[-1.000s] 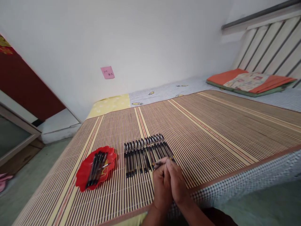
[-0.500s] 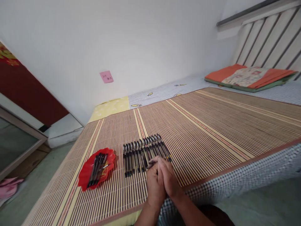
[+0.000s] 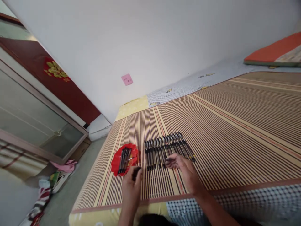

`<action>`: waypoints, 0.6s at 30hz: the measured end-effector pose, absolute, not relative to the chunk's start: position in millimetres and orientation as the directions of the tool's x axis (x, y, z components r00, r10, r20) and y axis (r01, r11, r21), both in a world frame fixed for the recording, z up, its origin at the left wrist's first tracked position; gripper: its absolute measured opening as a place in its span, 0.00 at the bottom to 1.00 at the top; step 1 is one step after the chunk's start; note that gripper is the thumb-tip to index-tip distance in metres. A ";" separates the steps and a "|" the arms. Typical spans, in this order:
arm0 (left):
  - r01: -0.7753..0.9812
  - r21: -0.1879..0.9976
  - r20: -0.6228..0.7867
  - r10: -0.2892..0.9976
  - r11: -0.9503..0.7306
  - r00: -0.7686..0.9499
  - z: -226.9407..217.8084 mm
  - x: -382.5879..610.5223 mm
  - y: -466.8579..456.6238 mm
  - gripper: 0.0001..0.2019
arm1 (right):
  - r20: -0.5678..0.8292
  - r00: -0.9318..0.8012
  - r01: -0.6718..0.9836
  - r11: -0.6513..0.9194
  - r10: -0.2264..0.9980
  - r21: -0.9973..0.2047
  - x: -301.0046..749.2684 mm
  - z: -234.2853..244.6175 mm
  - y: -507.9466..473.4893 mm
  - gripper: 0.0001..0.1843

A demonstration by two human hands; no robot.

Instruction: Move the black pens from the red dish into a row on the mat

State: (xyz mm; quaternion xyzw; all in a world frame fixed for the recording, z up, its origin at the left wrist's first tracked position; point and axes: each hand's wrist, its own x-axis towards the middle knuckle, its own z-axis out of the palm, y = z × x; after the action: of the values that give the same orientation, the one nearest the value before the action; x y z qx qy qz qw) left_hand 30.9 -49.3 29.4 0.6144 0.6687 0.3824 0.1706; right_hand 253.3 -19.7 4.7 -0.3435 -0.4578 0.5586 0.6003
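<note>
A row of several black pens lies side by side on the striped bamboo mat. Left of it, more pens rest in a red scalloped plate. My left hand is just in front of the plate's near right edge, fingers loosely curled, thumb apart, nothing visible in it. Over the near ends of the row hovers my right hand, palm turned inward, thumb and fingers apart and holding nothing. It hides the lower ends of some pens.
A pink note is stuck on the white wall. At the far right lies a folded orange cloth. A glass-paned door and clothes on the floor are at the left. The bed's checked front edge is near me.
My hands, clasped together before, have come apart: the left went toward the red plate, the right stayed by the row of pens. The view has turned left; the pens lie as before.
</note>
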 end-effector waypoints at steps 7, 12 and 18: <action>0.892 0.396 0.285 0.894 0.220 -0.347 43.8 -50.5 -12.7 0.10 | 0.170 -0.057 -0.360 0.138 0.984 -0.923 255.3 9.2 -20.4 0.25; 0.963 0.150 0.175 0.952 0.225 -0.250 39.8 -57.6 27.5 0.08 | 0.178 -0.082 -0.305 0.145 0.981 -0.941 256.2 7.3 -19.1 0.26; 0.964 0.018 0.101 0.959 0.264 -0.264 29.8 -54.9 51.1 0.10 | 0.177 -0.104 -0.299 0.139 0.979 -0.944 257.2 5.6 -18.0 0.25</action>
State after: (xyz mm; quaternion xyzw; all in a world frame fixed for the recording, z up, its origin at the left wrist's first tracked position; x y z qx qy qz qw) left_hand -54.9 51.1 29.8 0.6056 0.7941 0.0378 -0.0348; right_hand 257.2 -18.0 5.6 -0.3457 -0.4911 0.5576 0.5730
